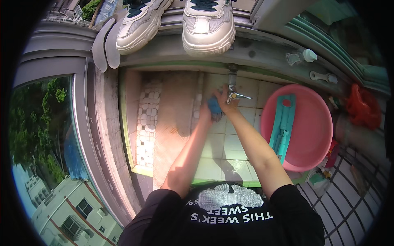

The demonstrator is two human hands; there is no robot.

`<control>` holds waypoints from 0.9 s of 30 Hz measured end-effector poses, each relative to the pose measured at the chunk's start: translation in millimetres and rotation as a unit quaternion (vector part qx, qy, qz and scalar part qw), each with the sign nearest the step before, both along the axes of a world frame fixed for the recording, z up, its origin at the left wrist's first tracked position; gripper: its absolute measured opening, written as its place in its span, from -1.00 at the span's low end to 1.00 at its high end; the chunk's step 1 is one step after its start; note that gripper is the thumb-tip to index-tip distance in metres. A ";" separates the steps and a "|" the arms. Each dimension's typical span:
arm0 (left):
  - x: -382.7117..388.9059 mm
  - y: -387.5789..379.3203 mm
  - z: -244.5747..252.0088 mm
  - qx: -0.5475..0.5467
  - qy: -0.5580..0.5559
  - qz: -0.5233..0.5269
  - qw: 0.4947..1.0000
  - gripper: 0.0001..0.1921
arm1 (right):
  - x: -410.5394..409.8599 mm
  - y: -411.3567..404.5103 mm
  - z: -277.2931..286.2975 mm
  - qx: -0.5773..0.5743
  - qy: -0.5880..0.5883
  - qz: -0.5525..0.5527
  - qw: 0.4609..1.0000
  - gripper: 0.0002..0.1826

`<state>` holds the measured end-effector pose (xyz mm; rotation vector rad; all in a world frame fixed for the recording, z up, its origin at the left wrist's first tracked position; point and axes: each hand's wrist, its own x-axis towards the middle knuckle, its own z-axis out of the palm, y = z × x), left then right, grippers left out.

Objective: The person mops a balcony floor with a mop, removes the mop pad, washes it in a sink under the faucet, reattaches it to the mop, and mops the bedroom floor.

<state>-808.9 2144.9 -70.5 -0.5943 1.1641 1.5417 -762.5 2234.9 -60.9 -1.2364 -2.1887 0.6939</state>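
Observation:
My left hand (pixel 205 111) and my right hand (pixel 222 97) meet below a chrome faucet (pixel 233 96) in a white-tiled wash trough (pixel 214 144). Between them is a small blue item (pixel 214 105), perhaps a cloth or a brush, with a darker ragged lower edge. My left fingers grip its left side, while the right fingers lie over its upper right. The faucet lever partly covers my right hand. Whether water is running cannot be made out.
A pink basin (pixel 311 144) with a teal plastic mop plate (pixel 278 123) stands right. Sneakers (pixel 209 33), insoles (pixel 112 46), a clear bottle (pixel 300 57) and a white-handled brush (pixel 323 77) rest on the ledge. A red plastic bag (pixel 363 106) lies far right. Left is a stone slab (pixel 177 101).

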 end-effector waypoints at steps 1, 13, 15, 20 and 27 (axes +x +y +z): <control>-1.0 -5.5 5.5 -0.007 0.063 -0.013 0.998 -0.57 | -4.6 5.7 4.0 0.082 -0.078 0.003 0.994 -0.69; 22.8 18.9 17.5 -0.018 0.043 -0.017 0.999 -0.58 | 57.3 -33.8 74.8 -0.533 0.255 -0.130 0.796 -0.78; 29.6 38.6 10.5 0.004 0.073 0.010 0.997 -0.64 | 75.7 -44.6 95.9 -0.520 0.280 -0.113 0.799 -0.78; 9.5 39.9 -34.1 -0.184 0.538 -0.230 0.790 -0.67 | 97.6 -29.0 125.6 -0.571 0.203 -0.057 0.793 -0.72; 33.2 21.6 54.4 -0.108 0.655 -0.410 0.626 -0.54 | 101.5 10.6 34.5 -0.517 0.127 -0.045 0.846 -0.56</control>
